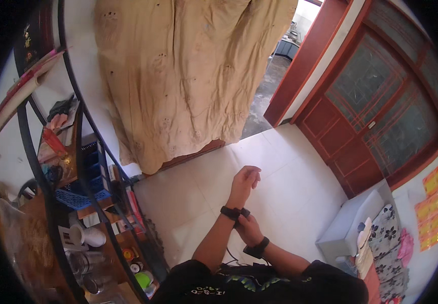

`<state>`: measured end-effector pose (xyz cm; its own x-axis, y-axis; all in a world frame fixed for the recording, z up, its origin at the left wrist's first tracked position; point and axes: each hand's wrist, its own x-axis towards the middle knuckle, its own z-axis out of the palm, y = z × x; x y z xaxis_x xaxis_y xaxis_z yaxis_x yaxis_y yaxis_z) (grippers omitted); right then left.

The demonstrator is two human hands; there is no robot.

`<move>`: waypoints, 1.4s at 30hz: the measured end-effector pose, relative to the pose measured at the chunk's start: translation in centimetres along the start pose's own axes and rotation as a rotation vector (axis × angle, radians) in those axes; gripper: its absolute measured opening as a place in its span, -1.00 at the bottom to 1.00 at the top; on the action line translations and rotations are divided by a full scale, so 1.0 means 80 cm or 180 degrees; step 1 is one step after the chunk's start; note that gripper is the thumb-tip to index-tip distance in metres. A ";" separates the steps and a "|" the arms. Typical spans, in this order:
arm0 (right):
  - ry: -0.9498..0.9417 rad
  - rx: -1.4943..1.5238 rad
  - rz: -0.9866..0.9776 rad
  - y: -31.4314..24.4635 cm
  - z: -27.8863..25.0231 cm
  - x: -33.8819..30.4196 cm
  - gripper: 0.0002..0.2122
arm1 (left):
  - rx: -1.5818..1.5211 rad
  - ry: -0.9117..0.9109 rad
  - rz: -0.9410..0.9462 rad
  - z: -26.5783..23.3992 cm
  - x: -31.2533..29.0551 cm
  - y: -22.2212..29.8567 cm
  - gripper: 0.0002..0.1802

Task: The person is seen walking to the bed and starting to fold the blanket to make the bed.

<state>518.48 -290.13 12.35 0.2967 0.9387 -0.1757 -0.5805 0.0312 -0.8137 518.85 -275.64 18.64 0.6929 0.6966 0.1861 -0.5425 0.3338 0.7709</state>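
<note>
Black wristband (226, 213) circles the person's left wrist, and this is where the right hand is busy. The right grip (250, 230) is closed on the unit fixed to that band, thumb and fingers pressed against it at the side facing the right arm. The left grip (246, 181) reaches out above the band with fingers loosely bent; nothing shows in it, though how far the fingers are folded I cannot tell. A second black band (257, 248) sits on the right wrist, and a thin dark cable (233, 257) runs below the hands, near the black shirt (193, 286).

Beneath the arms spreads a pale tiled floor (300, 185). Beyond the hands hangs a tan, creased curtain (178, 76), with a gap at its right side opening onto a grey floor (270, 91). Red-brown doors (325, 121) with patterned glass stand to the right. At the lower right, a grey armrest (345, 218) adjoins floral fabric (387, 238) and a pink cloth (406, 247), with a yellow-orange sheet (433, 207) on the wall above. On the left, a dark-framed shelf (50, 202) carries a blue basket (79, 198), a white cup (94, 236) and clear jars (84, 261).
</note>
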 end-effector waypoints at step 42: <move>0.0505 -0.0779 0.0358 0.035 -0.011 0.000 -0.68 | -0.2814 0.0605 -0.0304 -0.074 -0.033 -0.003 -0.86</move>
<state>517.54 -290.33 9.59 0.3668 0.8656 -0.3409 -0.4223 -0.1716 -0.8901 514.36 -273.81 14.33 0.7062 0.7078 -0.0186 -0.7076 0.7064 0.0149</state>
